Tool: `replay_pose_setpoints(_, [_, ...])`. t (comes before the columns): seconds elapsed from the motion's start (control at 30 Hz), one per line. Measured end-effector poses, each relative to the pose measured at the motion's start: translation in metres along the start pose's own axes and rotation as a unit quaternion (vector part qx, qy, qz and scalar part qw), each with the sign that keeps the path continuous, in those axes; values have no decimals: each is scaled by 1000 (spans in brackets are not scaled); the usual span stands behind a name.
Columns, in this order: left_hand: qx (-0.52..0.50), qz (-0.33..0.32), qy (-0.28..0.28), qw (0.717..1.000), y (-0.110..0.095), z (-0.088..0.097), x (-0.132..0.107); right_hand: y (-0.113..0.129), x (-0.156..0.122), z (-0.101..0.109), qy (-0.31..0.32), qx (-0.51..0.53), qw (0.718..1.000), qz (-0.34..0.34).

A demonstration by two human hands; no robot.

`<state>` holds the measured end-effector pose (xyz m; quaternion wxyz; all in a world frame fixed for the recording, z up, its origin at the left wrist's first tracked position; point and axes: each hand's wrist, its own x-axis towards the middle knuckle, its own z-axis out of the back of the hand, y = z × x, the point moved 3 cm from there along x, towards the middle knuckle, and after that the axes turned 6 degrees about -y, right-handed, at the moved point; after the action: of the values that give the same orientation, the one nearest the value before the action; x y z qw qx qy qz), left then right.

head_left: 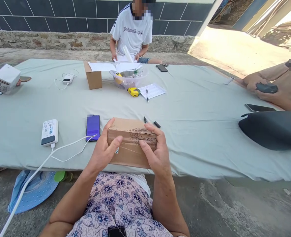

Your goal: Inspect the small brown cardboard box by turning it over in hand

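Two bare hands are gripping a brown cardboard box, (130, 158) right over the near edge of the table, and its upper flank is looking thoroughly battered! Creases are running along the board, dark wiry lines are tangling across the right half, and a small patterned label is peeking out beside the left thumb, too tiny for reading.

Beneath, a pale green cloth (197, 131) is rippling in soft folds. Just beyond the box, a slim black pen (145, 119) is lying near its stubby cap (157, 124). Over on the left, a smooth white power bank (49, 132) is showing fine blue print I'm not managing to read, and a glossy phone (93, 126) is glowing violet beside a white cable (31, 177).

Across the table, a person in a white T-shirt (132, 36) is sporting blackletter script, while a yellow tape measure (133, 92) is resting against a clear plastic basin (145, 75).

Back to the grip! The left hand (103, 149) is curling partway closed, clasping the box's left end with the thumb pressing its front; the right hand (160, 151) is mirroring that, fingers wrapping over the right end, thumb bearing on the creased face.
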<state>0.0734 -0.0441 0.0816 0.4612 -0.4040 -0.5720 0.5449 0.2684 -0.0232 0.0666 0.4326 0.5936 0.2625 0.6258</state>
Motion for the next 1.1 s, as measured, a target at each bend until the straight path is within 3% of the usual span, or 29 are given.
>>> replay_pose_setpoints(0.23, [12,-18,-20,1000,3,-2,-1,0,-4,-3,-1,-28,998,-53])
replay_pose_setpoints(0.33, [20,-18,-13,1000,6,-2,-1,3,-3,-5,-4,-32,998,-49])
replay_pose_setpoints(0.53, [46,-22,-49,998,2,-3,-2,10,2,-7,-9,-57,997,-41])
replay_pose_setpoints(0.9, [50,-43,-42,997,2,-3,-3,13,5,-8,-18,-111,994,-5])
replay_pose_setpoints(1.1, [58,-52,-45,996,4,-2,-2,9,7,-3,32,-76,996,-24])
